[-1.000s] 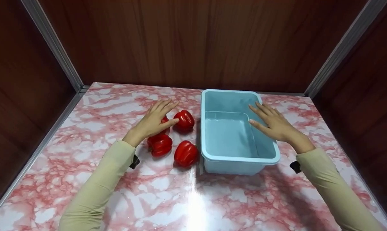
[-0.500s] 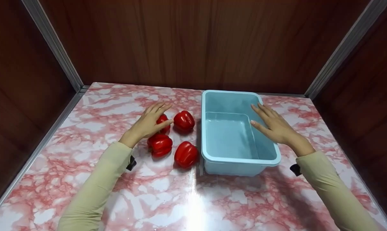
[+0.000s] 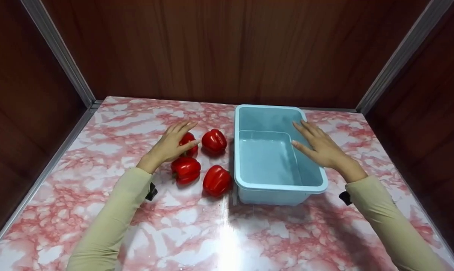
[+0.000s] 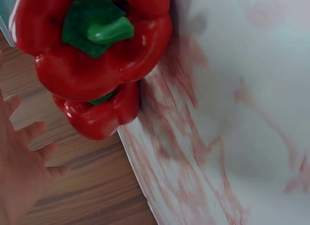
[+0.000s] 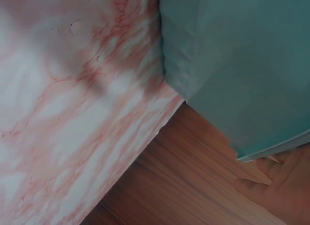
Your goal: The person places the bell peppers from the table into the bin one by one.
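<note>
Several red bell peppers point(image 3: 217, 180) lie on the table left of a light blue plastic bin point(image 3: 279, 187). My left hand point(image 3: 168, 145) hovers over the left side of the group, fingers extended and holding nothing; it partly covers the back-left pepper point(image 3: 190, 145). In the left wrist view, a pepper point(image 4: 77, 75) with a green stem is close to the camera, and the hand point(image 4: 19, 167) is apart from it. Over the bin's right rim is my right hand point(image 3: 319, 146), fingers spread. The right wrist view has its fingers beside the bin's edge point(image 5: 276, 150); whether they touch is unclear.
The table point(image 3: 189, 241) has a red and white marbled top. Dark wood panels point(image 3: 211, 52) stand behind and at both sides, with metal strips point(image 3: 396, 56) at the corners. The bin reaches close to the back panel.
My left hand has drawn back a little to the left, uncovering more of the back-left pepper. The right hand, peppers and bin have stayed about where they were.
</note>
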A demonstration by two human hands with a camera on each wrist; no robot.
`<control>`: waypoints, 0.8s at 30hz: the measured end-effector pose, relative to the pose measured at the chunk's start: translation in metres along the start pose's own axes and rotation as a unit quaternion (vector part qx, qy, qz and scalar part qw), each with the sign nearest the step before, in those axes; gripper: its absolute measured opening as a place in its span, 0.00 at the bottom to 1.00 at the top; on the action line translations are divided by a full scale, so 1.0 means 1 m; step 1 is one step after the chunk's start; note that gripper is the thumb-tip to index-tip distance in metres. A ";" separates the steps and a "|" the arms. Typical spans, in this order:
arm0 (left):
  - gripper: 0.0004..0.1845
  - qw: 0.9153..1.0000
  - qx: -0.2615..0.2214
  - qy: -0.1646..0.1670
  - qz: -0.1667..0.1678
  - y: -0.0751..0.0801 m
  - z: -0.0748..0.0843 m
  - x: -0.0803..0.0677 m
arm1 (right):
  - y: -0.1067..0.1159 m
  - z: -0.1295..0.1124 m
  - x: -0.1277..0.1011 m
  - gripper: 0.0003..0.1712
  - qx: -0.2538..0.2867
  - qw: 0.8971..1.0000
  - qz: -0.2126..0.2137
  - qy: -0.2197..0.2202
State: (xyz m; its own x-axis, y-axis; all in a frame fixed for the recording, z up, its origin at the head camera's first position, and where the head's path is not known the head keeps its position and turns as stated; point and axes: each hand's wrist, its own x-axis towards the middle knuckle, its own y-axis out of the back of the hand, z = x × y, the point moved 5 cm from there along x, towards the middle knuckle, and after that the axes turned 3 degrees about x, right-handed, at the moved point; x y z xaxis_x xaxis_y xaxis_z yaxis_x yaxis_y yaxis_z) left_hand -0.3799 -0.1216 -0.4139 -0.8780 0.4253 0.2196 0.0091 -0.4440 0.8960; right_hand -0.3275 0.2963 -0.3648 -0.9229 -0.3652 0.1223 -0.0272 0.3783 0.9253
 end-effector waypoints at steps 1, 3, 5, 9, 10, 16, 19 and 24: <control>0.35 1.000 -0.001 0.001 -0.001 0.000 0.000 0.000 | 0.000 0.000 0.000 0.37 0.000 1.000 0.000 -0.001; 0.34 1.000 -0.004 0.004 -0.002 0.000 -0.001 0.000 | 0.000 0.000 0.000 0.37 -0.001 1.000 0.000 -0.005; 0.34 1.000 -0.006 0.005 -0.001 -0.001 -0.002 0.001 | 0.000 0.001 0.000 0.37 -0.003 1.000 -0.002 -0.007; 0.35 1.000 -0.009 0.001 0.004 -0.001 -0.004 0.000 | 0.000 0.001 0.000 0.38 -0.009 1.000 -0.006 -0.008; 0.35 1.000 -0.008 -0.001 0.005 -0.001 -0.004 0.000 | -0.001 0.001 0.000 0.38 -0.010 1.000 -0.006 -0.006; 0.36 1.000 -0.012 -0.001 0.008 -0.003 -0.007 -0.001 | -0.001 0.000 -0.001 0.37 -0.010 1.000 -0.003 -0.001; 0.37 1.000 -0.015 0.007 0.000 -0.005 -0.009 -0.001 | -0.001 -0.001 -0.001 0.37 -0.008 1.000 -0.004 -0.002; 0.39 0.999 -0.020 0.022 -0.016 -0.008 -0.011 -0.001 | 0.000 0.000 -0.002 0.37 -0.005 1.000 -0.009 -0.011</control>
State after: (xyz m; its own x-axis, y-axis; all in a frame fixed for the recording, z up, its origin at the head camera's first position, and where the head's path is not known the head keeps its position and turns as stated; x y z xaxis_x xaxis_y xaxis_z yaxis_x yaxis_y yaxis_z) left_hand -0.3845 -0.1271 -0.4256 -0.8978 0.4050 0.1732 -0.0377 -0.4625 0.8858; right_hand -0.3259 0.2968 -0.3652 -0.9302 -0.3537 0.0986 -0.0395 0.3634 0.9308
